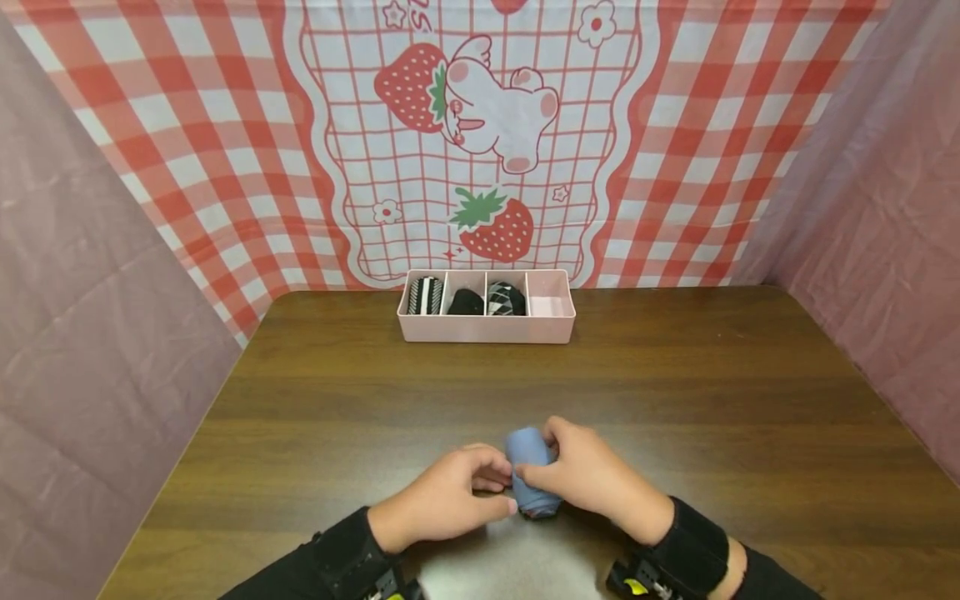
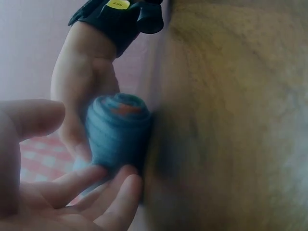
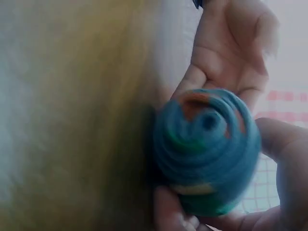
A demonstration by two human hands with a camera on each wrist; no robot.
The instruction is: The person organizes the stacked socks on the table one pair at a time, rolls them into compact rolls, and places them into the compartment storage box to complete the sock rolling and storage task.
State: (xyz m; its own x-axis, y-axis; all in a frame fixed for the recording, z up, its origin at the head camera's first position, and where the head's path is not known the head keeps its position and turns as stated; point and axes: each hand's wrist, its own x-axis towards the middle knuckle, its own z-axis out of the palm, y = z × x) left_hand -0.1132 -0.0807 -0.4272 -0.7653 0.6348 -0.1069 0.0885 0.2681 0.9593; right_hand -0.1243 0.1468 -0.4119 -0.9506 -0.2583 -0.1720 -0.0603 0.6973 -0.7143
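Note:
A blue rolled-up sock (image 1: 529, 450) stands out near the front middle of the table, its spiral end showing orange and green patches in the right wrist view. My right hand (image 1: 600, 475) grips the rolled sock (image 3: 207, 149) from the right, thumb on the near side and fingers round the far side. On the left side of the roll, my left hand (image 1: 446, 493) has its fingertips at the fabric. In the left wrist view its fingers (image 2: 118, 202) reach along the sock, while the thumb stands apart.
At the table's back edge sits a pink divided box (image 1: 487, 331). It holds a striped black-and-white rolled sock (image 1: 425, 297), a black one (image 1: 466, 302) and a diamond-patterned one (image 1: 506, 299) in separate compartments. Behind it hangs a red checked cloth (image 1: 247, 125).

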